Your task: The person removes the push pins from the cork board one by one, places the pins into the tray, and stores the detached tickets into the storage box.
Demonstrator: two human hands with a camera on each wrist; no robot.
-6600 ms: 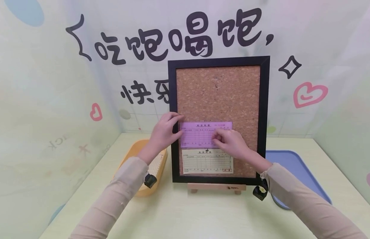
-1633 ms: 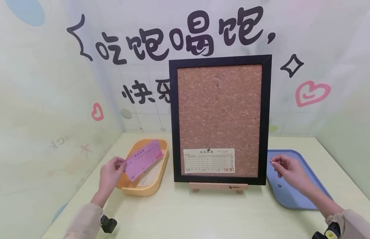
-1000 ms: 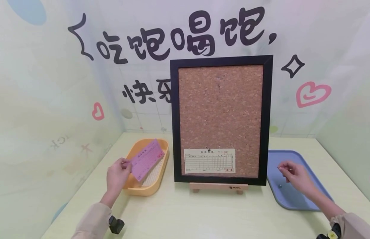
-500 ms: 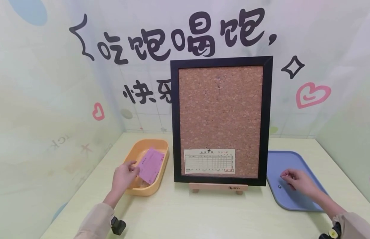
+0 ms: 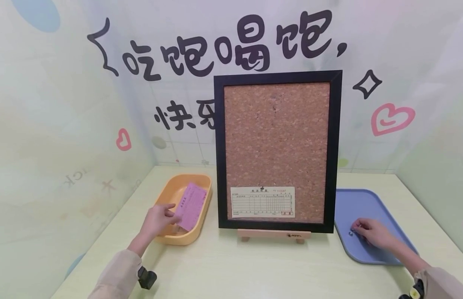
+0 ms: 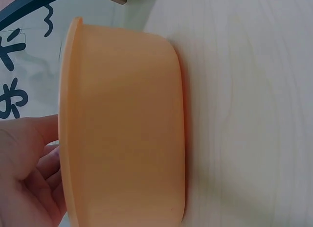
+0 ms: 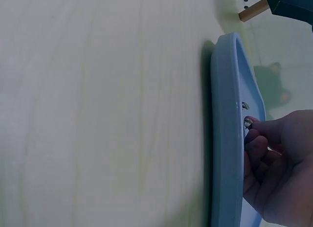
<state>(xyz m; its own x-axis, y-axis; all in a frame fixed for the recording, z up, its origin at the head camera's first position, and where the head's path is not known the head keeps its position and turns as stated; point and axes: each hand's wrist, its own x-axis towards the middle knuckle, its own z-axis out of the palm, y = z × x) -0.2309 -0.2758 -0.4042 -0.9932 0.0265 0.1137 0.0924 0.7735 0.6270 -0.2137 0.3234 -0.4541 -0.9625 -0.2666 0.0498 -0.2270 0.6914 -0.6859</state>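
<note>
My left hand (image 5: 157, 222) hovers in the yellow basket (image 5: 166, 238), its fingers loosely bent and parted at the near edge of a purple receipt slip (image 5: 191, 207), which lies in the basket. In the left wrist view the basket wall (image 6: 127, 124) hides the slip and the fingertips. Thumb and forefinger of my right hand (image 5: 373, 233) pinch a small silver thumbtack (image 7: 248, 123) low over the blue tray (image 5: 360, 197). A second thumbtack (image 7: 245, 105) lies on the tray beside it. On the corkboard (image 5: 276, 137), a cream receipt slip (image 5: 263, 202) hangs low, pinned at its top edge.
The black-framed board stands upright on a small wooden easel (image 5: 273, 235) between basket and tray. A pale table (image 5: 269, 265) runs beneath everything, with a printed backdrop (image 5: 171, 25) behind.
The purple slip, earlier on the corkboard above the cream one, was carried left and lowered into the basket, where the left fingers have loosened. My right hand has lowered to the tray with a thumbtack.
</note>
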